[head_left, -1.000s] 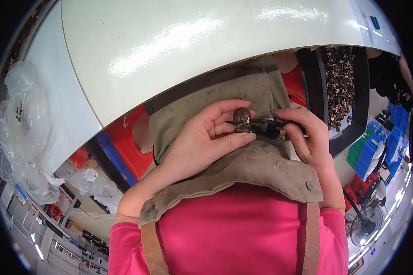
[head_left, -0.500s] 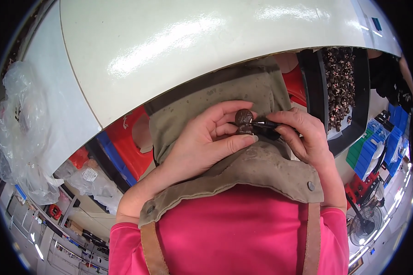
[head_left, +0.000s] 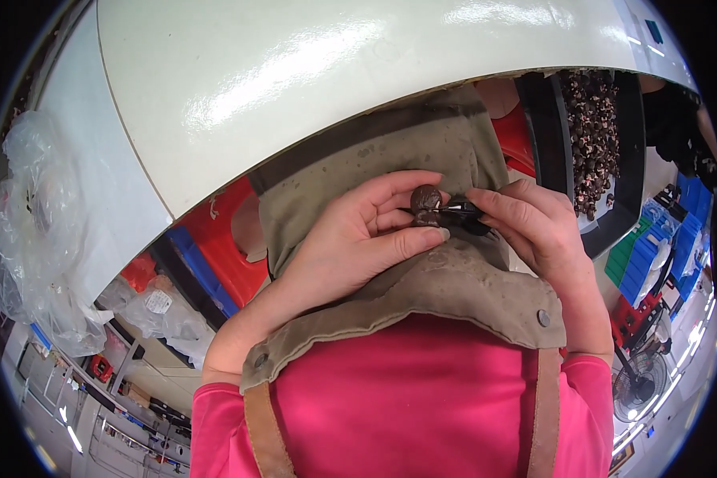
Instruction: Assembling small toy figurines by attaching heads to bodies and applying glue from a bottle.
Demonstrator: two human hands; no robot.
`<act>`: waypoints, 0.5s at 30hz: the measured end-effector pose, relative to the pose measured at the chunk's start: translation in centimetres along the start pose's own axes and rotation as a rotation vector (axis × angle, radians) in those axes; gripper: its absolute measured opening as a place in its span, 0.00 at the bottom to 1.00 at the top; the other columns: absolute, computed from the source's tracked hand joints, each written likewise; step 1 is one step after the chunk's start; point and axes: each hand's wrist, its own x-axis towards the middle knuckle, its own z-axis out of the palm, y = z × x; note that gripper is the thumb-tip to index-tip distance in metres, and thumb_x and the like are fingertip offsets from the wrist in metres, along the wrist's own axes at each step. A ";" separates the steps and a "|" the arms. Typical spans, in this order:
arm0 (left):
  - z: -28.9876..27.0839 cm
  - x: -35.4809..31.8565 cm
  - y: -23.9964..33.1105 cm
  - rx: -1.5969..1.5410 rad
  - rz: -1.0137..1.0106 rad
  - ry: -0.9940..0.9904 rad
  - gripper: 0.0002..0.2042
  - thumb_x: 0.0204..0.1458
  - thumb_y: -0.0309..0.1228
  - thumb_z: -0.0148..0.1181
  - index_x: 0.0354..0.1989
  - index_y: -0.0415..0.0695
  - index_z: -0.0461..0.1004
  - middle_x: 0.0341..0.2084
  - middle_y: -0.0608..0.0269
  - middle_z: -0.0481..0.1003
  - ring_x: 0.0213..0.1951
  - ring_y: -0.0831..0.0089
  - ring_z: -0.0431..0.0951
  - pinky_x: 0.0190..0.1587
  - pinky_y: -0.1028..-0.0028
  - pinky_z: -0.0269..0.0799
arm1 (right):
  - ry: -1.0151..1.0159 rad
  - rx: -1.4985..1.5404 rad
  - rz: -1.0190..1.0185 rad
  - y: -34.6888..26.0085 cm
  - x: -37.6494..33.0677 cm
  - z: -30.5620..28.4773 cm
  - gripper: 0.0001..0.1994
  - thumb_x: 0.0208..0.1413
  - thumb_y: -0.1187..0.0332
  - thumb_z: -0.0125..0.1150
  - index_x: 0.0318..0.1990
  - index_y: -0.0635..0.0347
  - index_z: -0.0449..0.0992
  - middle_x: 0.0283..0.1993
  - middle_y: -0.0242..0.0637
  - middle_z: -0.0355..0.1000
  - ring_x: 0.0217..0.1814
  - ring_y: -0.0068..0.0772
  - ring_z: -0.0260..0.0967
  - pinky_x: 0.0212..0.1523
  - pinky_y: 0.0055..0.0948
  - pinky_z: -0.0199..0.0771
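Observation:
My left hand [head_left: 374, 225] is closed around a small dark brown piece [head_left: 427, 198], holding it between thumb and fingers over my lap. The piece has a round, ridged upper knob and a narrower waist above a smaller lower part. In my right hand [head_left: 534, 223] is a small black-handled tool [head_left: 464, 213], gripped between thumb and fingers. Its thin metal blade lies across the waist of the piece, and a dark tip shows on the far side, by my left fingers. The rest of the tool's handle is hidden in my right hand.
A white table [head_left: 295, 80] curves across the top. At the right stands a black tray [head_left: 631, 151] heaped with small dark brown and pinkish pieces [head_left: 591, 143]. Clear plastic bags [head_left: 40, 231] hang at the left. My brown apron [head_left: 374, 159] covers my lap, beside red stools [head_left: 235, 247].
The tool's blade has moved left, so its tip now shows past the piece's waist. My right hand has shifted slightly right and turned; my left hand keeps its hold.

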 end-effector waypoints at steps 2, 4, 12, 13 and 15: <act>0.0 0.0 0.0 0.007 -0.004 0.000 0.25 0.51 0.18 0.57 0.58 0.37 0.60 0.51 0.54 0.68 0.49 0.73 0.72 0.52 0.74 0.71 | -0.047 -0.012 0.012 -0.1 0.0 -0.3 0.15 0.42 0.77 0.64 0.42 0.61 0.76 0.26 0.38 0.70 0.25 0.36 0.68 0.24 0.30 0.68; 0.1 0.1 0.0 0.017 -0.002 -0.006 0.25 0.51 0.18 0.57 0.58 0.37 0.60 0.51 0.54 0.68 0.49 0.73 0.72 0.52 0.74 0.71 | -0.049 0.005 0.003 0.0 0.2 -0.5 0.15 0.43 0.77 0.63 0.42 0.61 0.75 0.25 0.38 0.69 0.25 0.36 0.68 0.24 0.30 0.68; 0.0 0.0 -0.2 0.031 -0.005 -0.012 0.25 0.51 0.18 0.56 0.59 0.37 0.60 0.51 0.55 0.69 0.49 0.73 0.72 0.51 0.76 0.71 | -0.076 0.092 -0.009 0.2 0.8 -0.7 0.16 0.44 0.77 0.63 0.44 0.61 0.75 0.24 0.37 0.68 0.24 0.35 0.67 0.24 0.31 0.66; 0.0 0.0 -0.1 0.038 -0.015 -0.012 0.25 0.51 0.18 0.56 0.59 0.37 0.60 0.51 0.55 0.69 0.49 0.73 0.72 0.51 0.76 0.71 | -0.074 0.123 0.004 0.3 0.7 -0.6 0.16 0.45 0.77 0.62 0.44 0.61 0.75 0.24 0.37 0.68 0.24 0.35 0.67 0.24 0.31 0.66; -0.1 0.0 -0.2 0.032 -0.013 -0.016 0.25 0.51 0.18 0.56 0.59 0.37 0.60 0.51 0.55 0.68 0.49 0.73 0.72 0.51 0.76 0.71 | -0.069 0.153 0.016 0.4 0.7 -0.5 0.16 0.45 0.77 0.62 0.44 0.61 0.75 0.25 0.37 0.68 0.24 0.36 0.67 0.24 0.32 0.66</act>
